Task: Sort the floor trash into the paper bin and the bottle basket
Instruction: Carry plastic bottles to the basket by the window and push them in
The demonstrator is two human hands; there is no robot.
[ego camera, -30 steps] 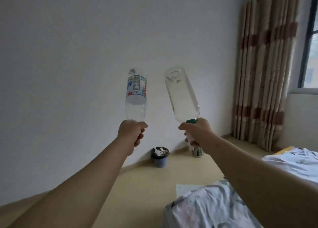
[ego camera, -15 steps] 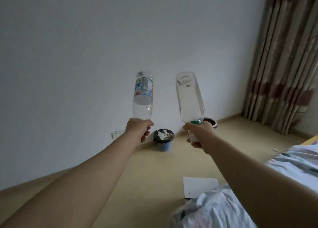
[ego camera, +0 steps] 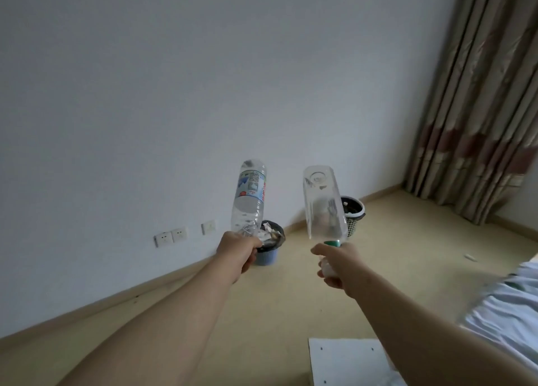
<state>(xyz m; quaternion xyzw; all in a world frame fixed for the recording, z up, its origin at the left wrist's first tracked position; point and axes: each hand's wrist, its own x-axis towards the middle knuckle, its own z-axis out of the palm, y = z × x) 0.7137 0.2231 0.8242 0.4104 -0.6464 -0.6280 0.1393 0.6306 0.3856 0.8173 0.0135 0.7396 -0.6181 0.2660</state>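
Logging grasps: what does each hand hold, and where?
Left hand grips the labelled clear plastic bottle at its neck; right hand grips the plain clear green-collared bottle at its neck.

The room is looking dim and gray. The bedding (ego camera: 506,307) is blurring at the right edge. The curtain (ego camera: 480,109) is leaning crookedly.

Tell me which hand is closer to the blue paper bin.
Left. The left hand overlaps the blue paper bin in view; the right hand is off to its right, apart.
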